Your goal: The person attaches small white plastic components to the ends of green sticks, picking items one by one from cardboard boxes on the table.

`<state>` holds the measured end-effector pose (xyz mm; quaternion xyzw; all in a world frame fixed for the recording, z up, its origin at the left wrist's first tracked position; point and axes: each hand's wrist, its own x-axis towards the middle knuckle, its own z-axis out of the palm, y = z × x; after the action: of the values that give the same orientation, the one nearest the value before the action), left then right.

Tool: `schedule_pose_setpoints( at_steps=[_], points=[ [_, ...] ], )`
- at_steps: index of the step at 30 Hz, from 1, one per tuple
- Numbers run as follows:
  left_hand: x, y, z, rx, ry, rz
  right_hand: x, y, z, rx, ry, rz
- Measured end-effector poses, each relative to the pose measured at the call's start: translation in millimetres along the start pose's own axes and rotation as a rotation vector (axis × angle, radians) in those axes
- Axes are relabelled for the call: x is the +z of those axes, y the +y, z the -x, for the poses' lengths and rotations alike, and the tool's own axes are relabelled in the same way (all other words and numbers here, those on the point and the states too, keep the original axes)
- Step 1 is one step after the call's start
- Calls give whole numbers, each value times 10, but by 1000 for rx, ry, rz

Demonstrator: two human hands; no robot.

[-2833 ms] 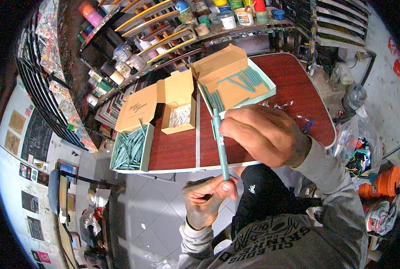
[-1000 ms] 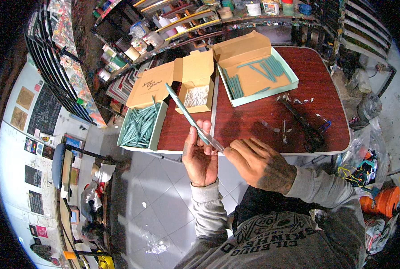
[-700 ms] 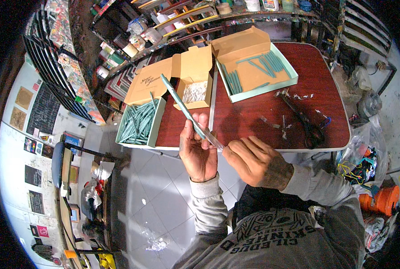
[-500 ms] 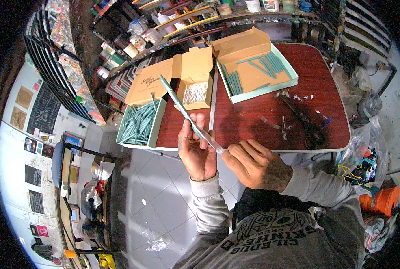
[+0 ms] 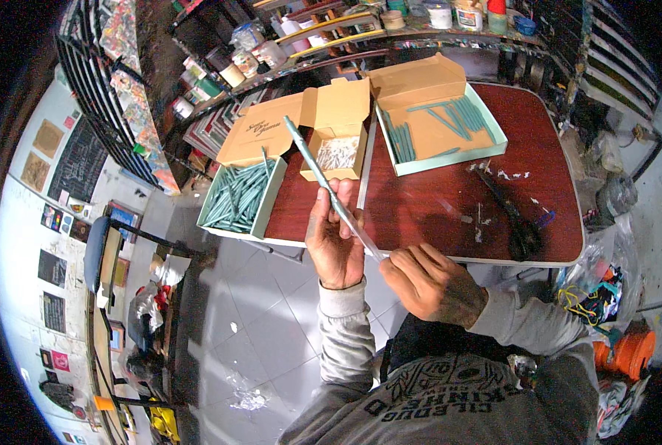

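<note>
In my left hand (image 5: 336, 252) a slender teal stick (image 5: 308, 153), pen-like in shape, slants up and to the left between thumb and fingers. A clear plastic sleeve (image 5: 369, 242) covers its lower end. My right hand (image 5: 435, 288) pinches the tail of that sleeve, fingers curled. Beyond my left hand stands a pale teal box (image 5: 273, 194) heaped with similar teal sticks (image 5: 234, 196). A small cardboard box (image 5: 333, 175) beside it holds many small white pieces (image 5: 340, 154). Farther right, a wide open box (image 5: 449, 159) contains several teal sticks in loose rows.
Dark scissors (image 5: 522, 233) lie on the red-brown table (image 5: 420, 208), near white scraps (image 5: 503, 173) and bits of clear plastic. Shelves with paint jars (image 5: 440, 16) run behind. Plastic bags and an orange spool (image 5: 633, 348) are at the right, a chair (image 5: 99, 248) at the left.
Both hands have moved slightly apart, with more of the clear sleeve stretched between them. The whole view has shifted a little, so the boxes appear farther right.
</note>
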<state>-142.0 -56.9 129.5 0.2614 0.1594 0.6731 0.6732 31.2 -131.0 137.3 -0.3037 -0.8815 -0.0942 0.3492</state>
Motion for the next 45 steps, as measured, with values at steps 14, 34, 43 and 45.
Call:
schedule_pose_setpoints(
  at_steps=[14,34,43,45],
  points=[
    [-2409,1858,-1211,614,691,-1935,-1167,498,1650,1259,-302,-947],
    [-2851,1712,-1390,784,133,-2043,-1252,-707,6510,1901,-538,668],
    [-1861,371,-1961,416,-269,-1914,-1379,-333,6510,1810,-642,889],
    [-1967,343,-2149,381,-345,-2163,-1391,69,6031,1581,-457,969]
  ],
)
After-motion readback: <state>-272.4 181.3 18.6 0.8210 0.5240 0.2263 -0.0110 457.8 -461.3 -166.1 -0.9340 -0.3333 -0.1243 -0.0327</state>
